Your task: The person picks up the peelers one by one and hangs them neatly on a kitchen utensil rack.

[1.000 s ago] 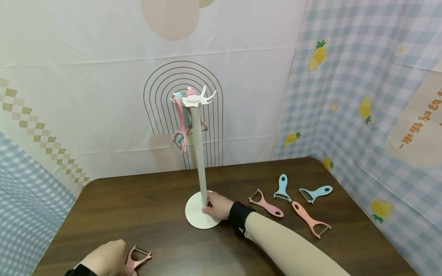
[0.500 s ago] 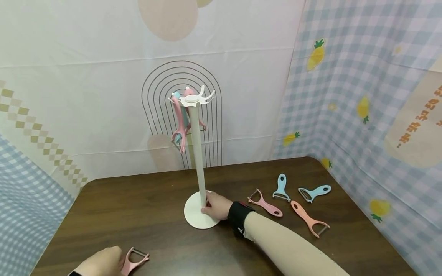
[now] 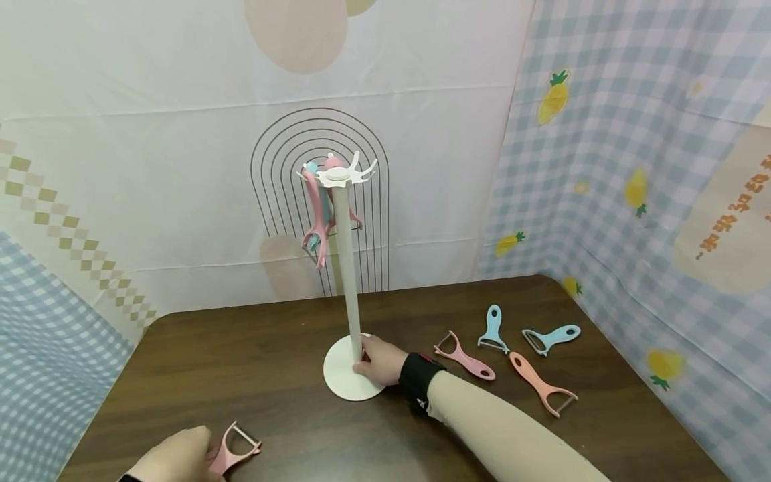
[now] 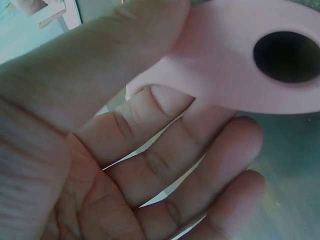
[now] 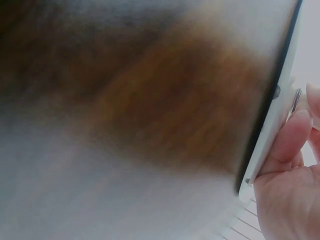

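Observation:
My left hand (image 3: 177, 455) pinches a pink peeler (image 3: 227, 458) low at the front left of the table, blade end pointing away to the right. In the left wrist view, thumb and fingers hold the pink peeler (image 4: 225, 55) by its handle, whose oval hole shows. My right hand (image 3: 382, 361) grips the foot of the pole of a white stand (image 3: 346, 268), just over its round base. At the right wrist, fingers (image 5: 292, 135) lie against the base's pale edge. Pink and light blue peelers hang from hooks on the stand's top left; a pink one (image 3: 316, 221) is foremost.
To the right of the stand lie a pink peeler (image 3: 464, 358), two light blue peelers (image 3: 492, 328) and an orange peeler (image 3: 540, 383). Bare hooks (image 3: 364, 171) stick out at the stand's top right. Patterned cloth (image 3: 434, 187) closes off the table's (image 3: 241, 361) back and sides.
The peeler in my left hand has tilted, its blade end now a little higher, and the hand has shifted slightly left. My right hand keeps its grip on the stand.

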The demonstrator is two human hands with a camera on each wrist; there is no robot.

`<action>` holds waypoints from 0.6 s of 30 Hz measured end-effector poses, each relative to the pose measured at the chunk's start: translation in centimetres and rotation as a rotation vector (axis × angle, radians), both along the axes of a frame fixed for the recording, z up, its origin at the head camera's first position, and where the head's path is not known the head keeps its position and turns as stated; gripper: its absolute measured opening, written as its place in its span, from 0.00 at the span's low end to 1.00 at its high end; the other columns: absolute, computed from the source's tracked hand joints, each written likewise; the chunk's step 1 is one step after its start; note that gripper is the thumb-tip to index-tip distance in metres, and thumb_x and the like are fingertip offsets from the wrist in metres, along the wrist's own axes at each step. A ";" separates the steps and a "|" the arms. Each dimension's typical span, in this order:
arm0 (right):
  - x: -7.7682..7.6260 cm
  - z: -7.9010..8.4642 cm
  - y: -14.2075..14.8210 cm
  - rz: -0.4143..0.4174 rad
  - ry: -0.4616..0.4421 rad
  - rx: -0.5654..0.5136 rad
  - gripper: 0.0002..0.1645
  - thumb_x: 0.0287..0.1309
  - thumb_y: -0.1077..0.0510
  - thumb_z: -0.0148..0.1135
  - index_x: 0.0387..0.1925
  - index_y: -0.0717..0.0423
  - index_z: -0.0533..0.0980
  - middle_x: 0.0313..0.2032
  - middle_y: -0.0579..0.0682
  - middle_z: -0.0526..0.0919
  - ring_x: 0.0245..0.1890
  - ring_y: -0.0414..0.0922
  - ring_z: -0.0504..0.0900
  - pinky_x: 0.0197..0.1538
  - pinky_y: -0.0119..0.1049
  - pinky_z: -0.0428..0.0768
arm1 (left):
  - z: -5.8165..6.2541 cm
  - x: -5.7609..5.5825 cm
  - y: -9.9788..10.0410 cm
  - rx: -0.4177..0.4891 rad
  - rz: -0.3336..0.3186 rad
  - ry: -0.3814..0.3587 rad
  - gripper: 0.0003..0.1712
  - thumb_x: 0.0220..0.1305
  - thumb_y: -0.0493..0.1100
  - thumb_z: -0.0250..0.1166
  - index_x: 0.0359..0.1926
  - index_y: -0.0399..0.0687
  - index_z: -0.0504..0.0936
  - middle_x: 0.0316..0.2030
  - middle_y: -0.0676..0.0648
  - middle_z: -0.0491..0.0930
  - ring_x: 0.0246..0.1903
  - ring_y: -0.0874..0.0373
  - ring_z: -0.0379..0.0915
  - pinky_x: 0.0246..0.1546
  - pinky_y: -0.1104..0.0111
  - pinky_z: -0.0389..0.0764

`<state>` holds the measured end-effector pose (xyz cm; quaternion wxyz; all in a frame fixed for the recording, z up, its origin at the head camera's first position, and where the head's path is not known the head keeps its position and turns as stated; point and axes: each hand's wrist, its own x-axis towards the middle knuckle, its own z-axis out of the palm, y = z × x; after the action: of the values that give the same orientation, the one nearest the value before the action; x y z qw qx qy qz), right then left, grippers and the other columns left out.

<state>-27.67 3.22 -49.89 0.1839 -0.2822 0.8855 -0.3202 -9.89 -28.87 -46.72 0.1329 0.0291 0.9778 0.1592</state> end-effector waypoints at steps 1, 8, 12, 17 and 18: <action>0.0 0.0 0.0 0.001 0.000 0.000 0.24 0.63 0.56 0.63 0.57 0.57 0.69 0.40 0.48 0.73 0.38 0.40 0.74 0.47 0.35 0.73 | 0.1 0.0 -0.2 0.015 -0.017 -0.008 0.22 0.34 0.44 0.80 0.15 0.51 0.71 0.14 0.56 0.68 0.18 0.59 0.62 0.20 0.64 0.65; 0.0 0.0 0.0 0.007 0.002 -0.004 0.23 0.63 0.56 0.63 0.57 0.57 0.69 0.40 0.47 0.73 0.39 0.40 0.74 0.47 0.35 0.73 | 0.3 -0.1 -1.1 0.124 -0.124 -0.049 0.18 0.42 0.40 0.76 0.14 0.52 0.71 0.14 0.58 0.67 0.16 0.63 0.61 0.17 0.67 0.63; -0.1 0.0 -0.1 0.004 -0.003 0.001 0.23 0.64 0.56 0.63 0.57 0.58 0.69 0.40 0.47 0.73 0.39 0.40 0.74 0.47 0.35 0.73 | 0.3 -0.2 -1.2 0.129 -0.146 -0.043 0.18 0.41 0.41 0.75 0.14 0.53 0.71 0.13 0.59 0.65 0.15 0.65 0.59 0.16 0.68 0.62; -0.1 -0.1 0.0 0.004 0.002 0.000 0.23 0.63 0.56 0.63 0.57 0.58 0.69 0.40 0.48 0.73 0.38 0.40 0.74 0.47 0.35 0.73 | 0.6 -0.5 -1.2 0.126 -0.175 -0.020 0.18 0.44 0.41 0.74 0.16 0.53 0.70 0.14 0.59 0.66 0.16 0.66 0.59 0.16 0.69 0.63; -0.1 -0.2 0.0 0.004 0.004 0.000 0.23 0.63 0.56 0.63 0.57 0.58 0.69 0.40 0.48 0.73 0.38 0.40 0.74 0.47 0.35 0.73 | 0.7 -0.6 -1.2 0.130 -0.179 -0.023 0.18 0.45 0.41 0.74 0.17 0.53 0.70 0.15 0.59 0.66 0.16 0.66 0.60 0.17 0.69 0.63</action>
<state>-27.75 3.19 -50.04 0.1827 -0.2847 0.8853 -0.3191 -10.47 -30.05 -45.98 0.1555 0.1232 0.9573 0.2103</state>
